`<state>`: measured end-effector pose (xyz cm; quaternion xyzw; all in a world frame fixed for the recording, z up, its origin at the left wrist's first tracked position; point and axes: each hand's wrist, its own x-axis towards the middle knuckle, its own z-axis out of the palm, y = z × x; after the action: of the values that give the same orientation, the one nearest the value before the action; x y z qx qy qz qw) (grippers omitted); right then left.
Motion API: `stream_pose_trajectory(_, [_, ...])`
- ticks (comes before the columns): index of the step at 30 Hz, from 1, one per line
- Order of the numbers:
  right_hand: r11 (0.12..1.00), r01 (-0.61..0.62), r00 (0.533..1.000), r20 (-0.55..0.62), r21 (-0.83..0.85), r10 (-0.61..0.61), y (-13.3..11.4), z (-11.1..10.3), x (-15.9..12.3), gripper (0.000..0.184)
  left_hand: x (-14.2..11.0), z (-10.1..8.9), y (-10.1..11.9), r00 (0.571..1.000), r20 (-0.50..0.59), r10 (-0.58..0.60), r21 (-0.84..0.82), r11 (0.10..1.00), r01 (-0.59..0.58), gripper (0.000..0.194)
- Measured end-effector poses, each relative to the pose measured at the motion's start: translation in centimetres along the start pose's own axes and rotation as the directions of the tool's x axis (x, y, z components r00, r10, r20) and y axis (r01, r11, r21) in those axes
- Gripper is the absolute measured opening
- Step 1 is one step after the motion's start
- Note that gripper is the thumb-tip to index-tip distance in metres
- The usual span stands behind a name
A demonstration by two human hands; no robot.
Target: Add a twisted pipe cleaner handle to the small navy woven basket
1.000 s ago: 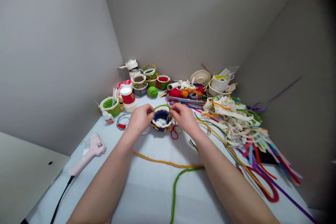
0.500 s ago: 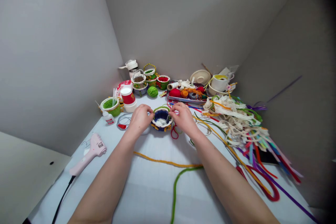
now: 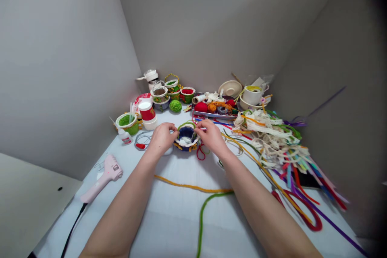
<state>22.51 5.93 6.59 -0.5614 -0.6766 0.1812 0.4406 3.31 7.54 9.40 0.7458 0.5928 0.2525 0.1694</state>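
Note:
A small dark blue basket (image 3: 186,140) with a white inside and orange trim stands on the white table in front of me. A green fuzzy stem (image 3: 186,123) arches over it like a handle. My left hand (image 3: 161,138) pinches the stem's left end at the basket's rim. At the right rim my right hand (image 3: 211,136) pinches the other end. Both hands are closed around the stem ends, touching the basket.
A pink glue gun (image 3: 104,176) lies at the left with its black cord. Finished little baskets (image 3: 172,90), a green yarn ball (image 3: 175,106), a red cup (image 3: 146,112) and a glue bottle (image 3: 125,136) stand behind. Lace and coloured stems (image 3: 278,141) pile at the right; orange (image 3: 190,186) and green cords (image 3: 201,217) lie near me.
Both hands stay at the basket's rim with only slight shifts. The view has drifted a little.

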Motion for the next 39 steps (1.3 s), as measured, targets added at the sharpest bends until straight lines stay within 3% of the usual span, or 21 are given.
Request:
stream_pose_trajectory(6, [0.998,-0.015,1.0,-0.01,0.059,0.015,-0.1,0.0,0.0,0.007,-0.2,0.1,0.2,1.0,-0.004,0.003,0.003,1.0,-0.003,0.01])
stream_pose_trajectory(11, [0.99,0.001,1.0,-0.008,0.141,0.0,-0.8,-0.4,0.1,0.009,-0.9,-1.2,1.4,0.998,-0.064,0.029,-0.03,0.999,-0.031,0.011])
stream_pose_trajectory(16, [0.935,-0.006,1.0,-0.012,0.354,0.01,-3.3,-2.2,-0.5,0.011,-2.4,-2.9,3.1,0.979,-0.168,0.118,-0.227,0.961,-0.155,0.009])
stream_pose_trajectory(21, [0.885,-0.105,0.987,0.153,0.453,0.039,-5.0,-6.2,-4.4,0.011,-6.1,-2.9,4.0,0.988,0.109,0.111,-0.565,0.825,-0.03,0.008])
stream_pose_trajectory(23, [0.875,-0.225,0.949,0.298,0.429,0.098,-4.3,-7.8,-6.6,0.012,-8.1,-2.2,3.9,0.971,0.209,0.114,-0.555,0.832,0.022,0.009])
stream_pose_trajectory(25, [0.852,-0.348,0.883,0.441,0.392,0.158,-3.0,-9.2,-8.9,0.019,-10.0,-1.0,3.6,0.956,0.282,0.084,-0.523,0.848,0.08,0.01])
stream_pose_trajectory(27, [0.822,-0.435,0.832,0.513,0.368,0.21,-1.4,-10.3,-10.8,0.028,-11.6,0.3,3.2,0.939,0.336,0.073,-0.506,0.855,0.115,0.01])
stream_pose_trajectory(32, [0.743,-0.533,0.822,0.455,0.404,0.342,1.5,-11.4,-13.2,0.028,-14.0,2.7,2.3,0.929,0.37,0.002,-0.446,0.878,0.175,0.011])
stream_pose_trajectory(39, [0.698,-0.567,0.824,0.312,0.437,0.473,3.0,-11.6,-13.6,0.027,-14.5,3.5,1.4,0.948,0.272,0.162,-0.327,0.943,-0.067,0.019])
